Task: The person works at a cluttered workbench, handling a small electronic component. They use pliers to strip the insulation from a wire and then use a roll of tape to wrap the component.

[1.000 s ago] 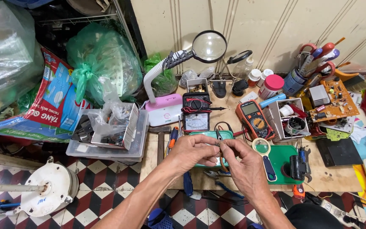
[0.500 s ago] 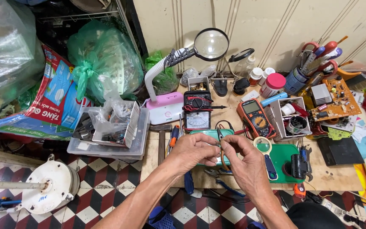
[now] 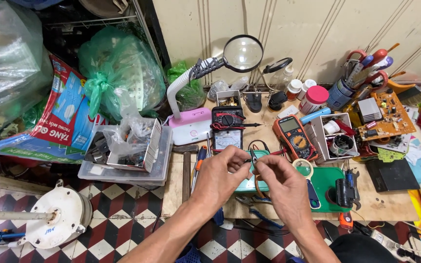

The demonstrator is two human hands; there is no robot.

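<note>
Both my hands meet over the front of a wooden workbench (image 3: 391, 207). My left hand (image 3: 219, 176) and my right hand (image 3: 282, 186) each pinch a thin dark wire (image 3: 253, 159) between thumb and fingertips, and its short ends stick up between them. Just below the hands lies a small teal box (image 3: 247, 185) with an orange wire loop (image 3: 258, 189) beside it. What the wire joins to is hidden by my fingers.
Behind the hands stand a black analog meter (image 3: 227, 127), an orange digital meter (image 3: 293, 137) and a magnifier lamp (image 3: 242, 52) on a pink base (image 3: 190, 125). A clear parts bin (image 3: 125, 157) sits left, a green mat (image 3: 325, 189) and circuit board (image 3: 387, 116) right. A white fan motor (image 3: 57, 218) lies on the checkered floor.
My hands stay in the same spot above the teal box. The fingertips have shifted slightly on the thin wire, drawing closer together.
</note>
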